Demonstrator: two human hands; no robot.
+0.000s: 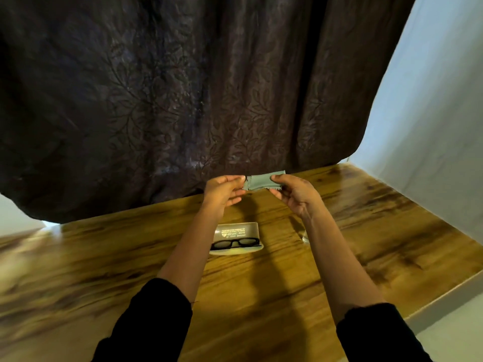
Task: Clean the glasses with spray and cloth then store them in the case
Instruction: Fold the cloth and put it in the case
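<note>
Cloth (261, 182), grey-green with a zigzag edge, stretched between both hands, raised above wooden table (379, 231). Left end pinched between thumb and fingertips of left hand (223, 190); right end pinched under thumb of right hand (292, 194), other fingers loosely curled beneath. Black glasses (235, 243) lying in open case (236, 228) on the table, lower down, between the forearms.
</note>
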